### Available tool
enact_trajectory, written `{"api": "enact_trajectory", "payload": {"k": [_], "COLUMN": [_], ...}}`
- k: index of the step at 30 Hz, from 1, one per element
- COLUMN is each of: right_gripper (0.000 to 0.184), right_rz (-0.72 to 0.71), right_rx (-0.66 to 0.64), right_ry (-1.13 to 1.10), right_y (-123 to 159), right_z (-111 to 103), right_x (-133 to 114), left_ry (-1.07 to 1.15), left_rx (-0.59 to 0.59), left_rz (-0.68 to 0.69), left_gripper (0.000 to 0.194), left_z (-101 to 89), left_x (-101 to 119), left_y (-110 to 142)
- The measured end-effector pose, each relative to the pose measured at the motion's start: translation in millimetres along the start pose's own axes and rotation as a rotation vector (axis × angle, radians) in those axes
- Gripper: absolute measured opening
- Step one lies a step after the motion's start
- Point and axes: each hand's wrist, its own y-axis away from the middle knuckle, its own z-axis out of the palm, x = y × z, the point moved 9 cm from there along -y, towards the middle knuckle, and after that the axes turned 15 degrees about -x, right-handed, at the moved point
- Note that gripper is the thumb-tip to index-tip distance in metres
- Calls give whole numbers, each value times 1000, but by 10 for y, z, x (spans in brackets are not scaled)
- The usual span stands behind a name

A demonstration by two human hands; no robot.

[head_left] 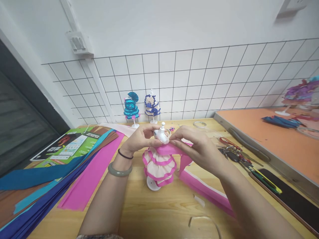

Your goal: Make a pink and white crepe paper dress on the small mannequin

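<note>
In the middle of the head view a small white dress form [161, 136] stands on a round white base [153, 184]. Its skirt [160, 167] has tiers of cream ruffles edged in pink. My left hand [142, 136] is closed around the form's waist from the left, thumb in front. From the right, my right hand [195, 142] pinches a pink paper strip [170, 150] against the waist above the top ruffle. The strip's pink-and-cream tail [204, 189] runs down to the table and passes behind my right forearm. The fingertips partly hide the waist.
Two dressed forms, one teal [131, 108] and one navy-and-cream [152, 106], stand by the wall. Pink paper [97, 179] and blue strips [40, 176] lie left. Right are a tape roll [199, 124], green-handled scissors [267, 182], a black phone-like slab [286, 196] and a raised orange board [269, 132].
</note>
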Motion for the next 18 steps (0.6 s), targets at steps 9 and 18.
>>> {"api": "enact_trajectory", "payload": {"k": [9, 18], "right_gripper": [13, 11], "right_rz": [-31, -1], "right_rx": [8, -25], "right_ry": [39, -9], "right_y": [3, 9], "right_z": [9, 43], "right_x": [-50, -40], "left_ry": [35, 181], "left_rx": [-9, -43], "left_rz": [3, -108], "left_gripper": [53, 55], "left_z": [-11, 65], "left_x": [-25, -141], "left_y": [-6, 0]}}
